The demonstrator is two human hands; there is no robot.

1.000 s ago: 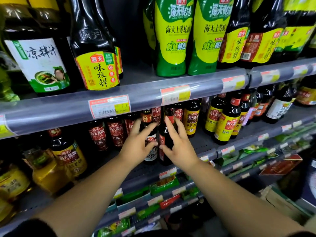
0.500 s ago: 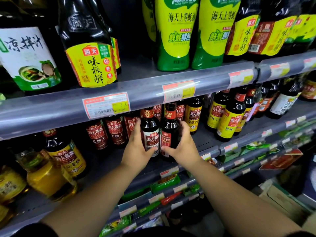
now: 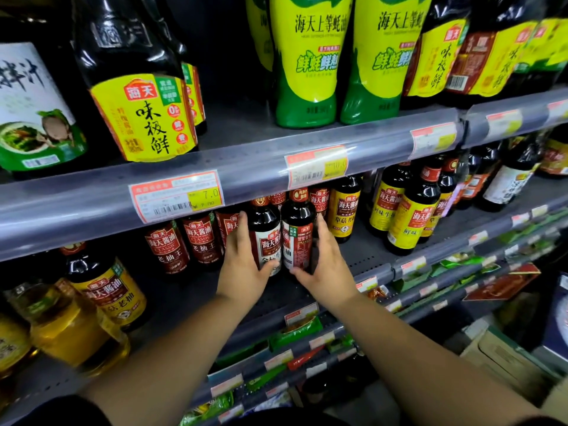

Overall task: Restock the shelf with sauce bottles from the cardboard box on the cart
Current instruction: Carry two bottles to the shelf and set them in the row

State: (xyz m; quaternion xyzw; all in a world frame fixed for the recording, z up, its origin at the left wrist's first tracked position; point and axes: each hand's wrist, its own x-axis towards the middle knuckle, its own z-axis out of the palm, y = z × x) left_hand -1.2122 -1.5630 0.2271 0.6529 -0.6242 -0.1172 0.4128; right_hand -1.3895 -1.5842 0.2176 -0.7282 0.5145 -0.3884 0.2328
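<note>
Head view: left hand (image 3: 242, 273) and right hand (image 3: 327, 273) are clasping 2 dark red-labelled glass sauce bottles (image 3: 268, 241); sliding both upright together seems safest.

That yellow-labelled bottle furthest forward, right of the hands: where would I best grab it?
Probably grip the yellow-labelled bottle round its straight body, from the open front: it stands upright ahead of its row, and the upper shelf leaves little room above its cap.
</note>
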